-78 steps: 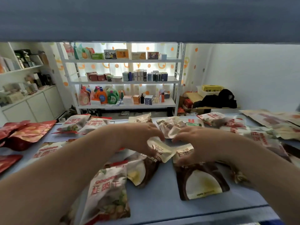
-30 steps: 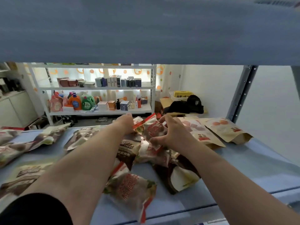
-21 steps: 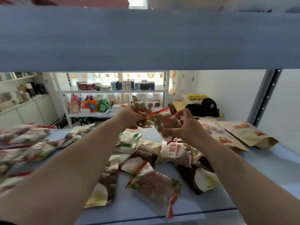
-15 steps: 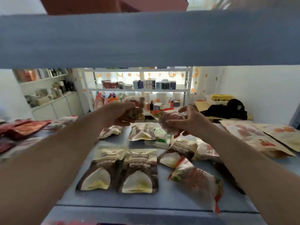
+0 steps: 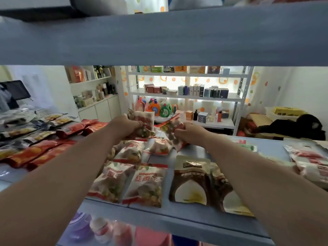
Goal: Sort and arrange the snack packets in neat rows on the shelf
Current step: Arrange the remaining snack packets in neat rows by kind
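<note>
Left hand (image 5: 126, 126) curls round a white, red-lettered plastic snack packet (image 5: 144, 121), right hand (image 5: 189, 133) round its crumpled twin packet (image 5: 170, 129), both held beyond the brown-and-cream foil pouch (image 5: 190, 183), likely to extend the matching rows (image 5: 136, 181) beside it

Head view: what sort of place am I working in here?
Probably a small shop or mock store: snack packets laid out on a blue shelf, and a white rack behind stocked with detergent bottles and small boxes.
</note>
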Demonstrator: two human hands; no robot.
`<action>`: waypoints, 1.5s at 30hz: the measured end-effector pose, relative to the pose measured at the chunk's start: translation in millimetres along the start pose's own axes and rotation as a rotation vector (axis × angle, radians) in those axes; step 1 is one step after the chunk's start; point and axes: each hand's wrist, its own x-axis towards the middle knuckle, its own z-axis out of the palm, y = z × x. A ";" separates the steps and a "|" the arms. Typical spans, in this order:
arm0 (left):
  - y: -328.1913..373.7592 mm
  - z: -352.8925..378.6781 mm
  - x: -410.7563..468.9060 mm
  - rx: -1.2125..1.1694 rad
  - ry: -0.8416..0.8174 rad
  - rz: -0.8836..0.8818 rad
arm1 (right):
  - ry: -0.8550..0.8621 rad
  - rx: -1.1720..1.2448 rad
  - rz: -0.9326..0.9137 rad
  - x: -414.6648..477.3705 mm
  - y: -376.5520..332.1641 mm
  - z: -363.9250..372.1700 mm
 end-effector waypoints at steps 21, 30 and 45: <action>22.4 132.5 113.1 0.481 -0.156 0.161 | -0.095 -0.356 0.199 -21.0 61.0 -51.3; 25.6 132.6 77.4 0.744 -0.389 0.397 | 0.070 -0.139 0.058 -2.1 44.3 -25.5; 4.5 135.1 65.2 0.821 -0.432 0.360 | 0.087 -0.003 0.237 36.6 43.5 -23.6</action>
